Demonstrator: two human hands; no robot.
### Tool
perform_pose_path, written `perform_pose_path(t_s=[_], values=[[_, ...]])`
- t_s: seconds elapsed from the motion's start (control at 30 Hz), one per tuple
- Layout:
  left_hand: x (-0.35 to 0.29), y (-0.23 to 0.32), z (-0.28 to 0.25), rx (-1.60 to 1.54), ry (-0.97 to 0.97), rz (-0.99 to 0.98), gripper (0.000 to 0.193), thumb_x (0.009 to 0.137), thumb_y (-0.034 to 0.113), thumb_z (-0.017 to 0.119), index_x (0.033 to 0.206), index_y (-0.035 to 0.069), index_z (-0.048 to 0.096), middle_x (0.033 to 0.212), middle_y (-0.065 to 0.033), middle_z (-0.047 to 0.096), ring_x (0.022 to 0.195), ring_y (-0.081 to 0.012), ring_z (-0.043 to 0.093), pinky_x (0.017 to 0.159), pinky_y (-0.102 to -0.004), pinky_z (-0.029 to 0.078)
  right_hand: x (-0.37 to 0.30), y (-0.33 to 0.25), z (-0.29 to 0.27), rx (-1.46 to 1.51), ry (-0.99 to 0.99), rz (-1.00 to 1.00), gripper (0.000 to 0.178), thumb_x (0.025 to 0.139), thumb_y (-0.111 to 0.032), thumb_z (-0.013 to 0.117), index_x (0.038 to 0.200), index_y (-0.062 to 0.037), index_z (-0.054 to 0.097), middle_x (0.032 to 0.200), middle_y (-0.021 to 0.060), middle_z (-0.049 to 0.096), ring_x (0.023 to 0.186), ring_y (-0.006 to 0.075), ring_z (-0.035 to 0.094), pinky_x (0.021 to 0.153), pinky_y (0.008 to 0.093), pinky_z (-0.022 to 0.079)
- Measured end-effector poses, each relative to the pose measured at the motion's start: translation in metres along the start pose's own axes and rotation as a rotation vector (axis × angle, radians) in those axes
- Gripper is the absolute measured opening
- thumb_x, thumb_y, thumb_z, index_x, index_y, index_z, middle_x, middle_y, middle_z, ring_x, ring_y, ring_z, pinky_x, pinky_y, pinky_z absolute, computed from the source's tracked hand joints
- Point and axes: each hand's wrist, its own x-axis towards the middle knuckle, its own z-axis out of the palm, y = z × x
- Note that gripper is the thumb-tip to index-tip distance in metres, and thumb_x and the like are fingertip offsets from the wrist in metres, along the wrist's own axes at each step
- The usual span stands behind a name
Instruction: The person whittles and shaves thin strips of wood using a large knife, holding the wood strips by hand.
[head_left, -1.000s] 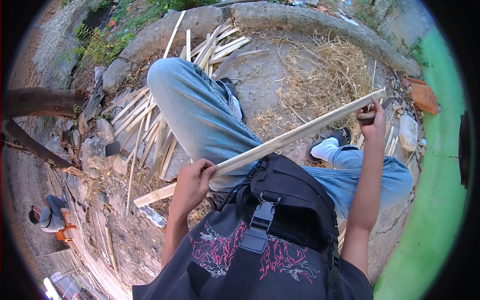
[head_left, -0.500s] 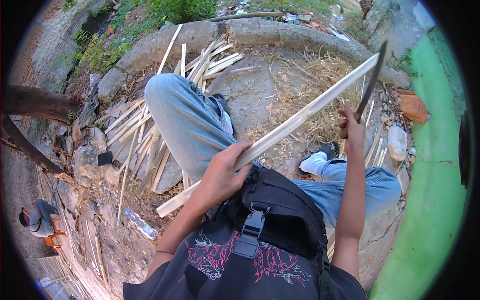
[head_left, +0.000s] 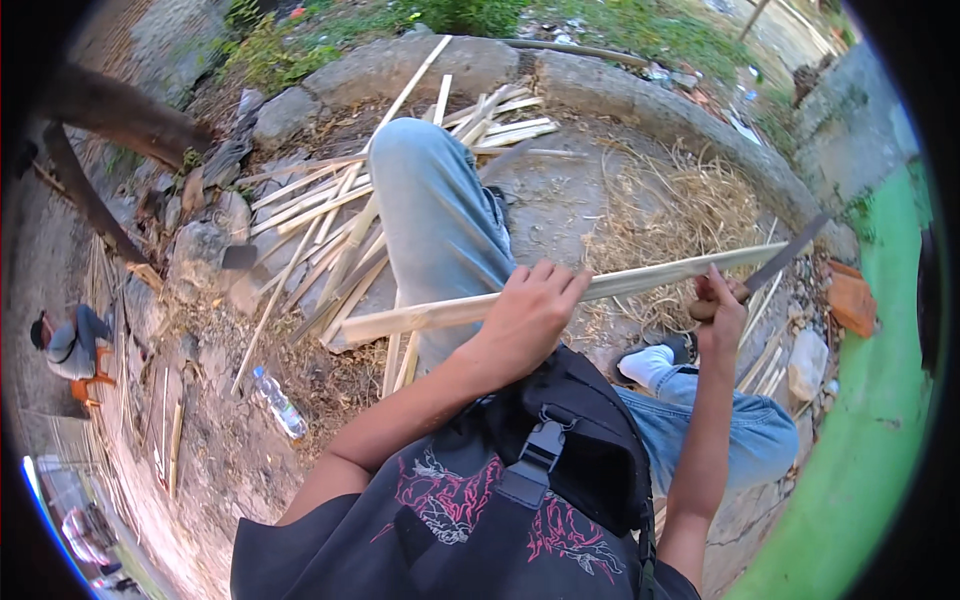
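A long, pale bamboo strip [head_left: 420, 316] lies slantwise across my body, its right end higher. My left hand [head_left: 532, 312] is closed over its middle, above my raised, denim-covered knee [head_left: 425, 190]. On the right, my right hand [head_left: 720, 310] grips the wooden handle of a long knife. The dark knife blade [head_left: 790, 250] points up and to the right, crossing the strip's far end; whether its edge touches the wood I cannot tell. A fingertip of my right hand reaches the strip's lower edge.
Bamboo strips [head_left: 325, 205] lie heaped left of my knee. Curly shavings [head_left: 665, 215] cover the ground ahead, before a stone kerb [head_left: 640, 100]. A plastic bottle [head_left: 280, 403] lies at left, an orange brick [head_left: 850, 300] at right. Far left, a person [head_left: 75, 342] sits on an orange stool.
The bamboo strip has swung from a steep slant to nearly level. My left hand has moved up and right with it. The knife has tipped over to the right, and the view has shifted.
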Motion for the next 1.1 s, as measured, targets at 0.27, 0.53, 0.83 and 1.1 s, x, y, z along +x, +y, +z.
perform_pose_path(t_s=[0.27, 0.53, 0.83, 1.1], values=[[-0.02, -0.022, -0.007, -0.012, 0.063, -0.034, 0.032, 0.078, 0.008, 0.065, 0.109, 0.001, 0.062, 0.098, -0.0086, 0.061, 0.092, -0.0238, 0.055, 0.08, -0.0362, 0.04, 0.017, -0.005, -0.02, 0.008, 0.133, 0.082, 0.031, 0.08, -0.002, 0.073, 0.08, -0.016, 0.045, 0.077, 0.0021, 0.062, 0.07, 0.0171, 0.066, 0.06, 0.0277, 0.052], [-0.061, -0.042, -0.032, -0.033, 0.132, -0.106, 0.032, 0.072, 0.01, 0.074, 0.103, 0.005, 0.067, 0.097, -0.0055, 0.062, 0.091, -0.025, 0.055, 0.079, -0.0373, 0.042, 0.019, -0.004, -0.026, -0.018, 0.224, 0.018, 0.028, 0.076, -0.003, 0.075, 0.086, -0.0096, 0.05, 0.077, 0.0054, 0.062, 0.063, 0.0172, 0.064, 0.054, 0.0274, 0.05], [-0.03, -0.044, -0.035, -0.413, 0.024, -0.216, 0.015, 0.078, 0.013, 0.072, 0.086, 0.001, 0.069, 0.086, -0.0099, 0.063, 0.084, -0.0242, 0.058, 0.077, -0.0355, 0.046, 0.026, 0.003, -0.017, -0.098, 0.262, -0.008, 0.029, 0.073, -0.006, 0.078, 0.083, -0.0092, 0.051, 0.073, 0.0075, 0.064, 0.06, 0.0177, 0.064, 0.053, 0.0276, 0.049], [0.062, -0.026, 0.043, -0.487, -0.534, -0.186, 0.08, 0.067, 0.034, 0.083, 0.129, -0.003, 0.048, 0.099, -0.0197, 0.065, 0.087, -0.0276, 0.064, 0.078, -0.0368, 0.05, 0.012, 0.007, 0.012, -0.135, 0.152, -0.014, 0.03, 0.073, -0.007, 0.079, 0.08, -0.0099, 0.05, 0.075, 0.0072, 0.063, 0.063, 0.0173, 0.065, 0.056, 0.0277, 0.052]])
